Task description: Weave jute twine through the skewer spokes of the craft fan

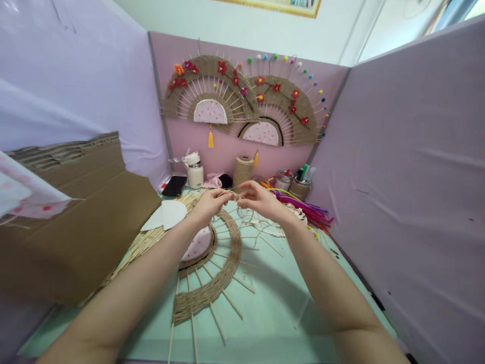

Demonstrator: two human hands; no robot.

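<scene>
Above the far part of the table, my left hand [212, 203] and my right hand [261, 199] come close together, fingertips pinched on thin brown twine [233, 194]. Under and in front of them lies a half-round fan [227, 268], woven of brown twine over thin wooden sticks that stick out past its rim. Its centre is a pale pink dotted half-circle [199, 245], partly hidden by my left forearm. Loose twine and pale scraps [265, 227] lie below my right hand.
A twine spool [243, 172], a white bottle [194, 172], a phone [175, 185] and pen holders [301, 187] line the back. Coloured pipe cleaners [310, 212] lie right; cardboard [76, 217] stands left. Two finished fans [212, 65] hang on the pink partition [231, 144].
</scene>
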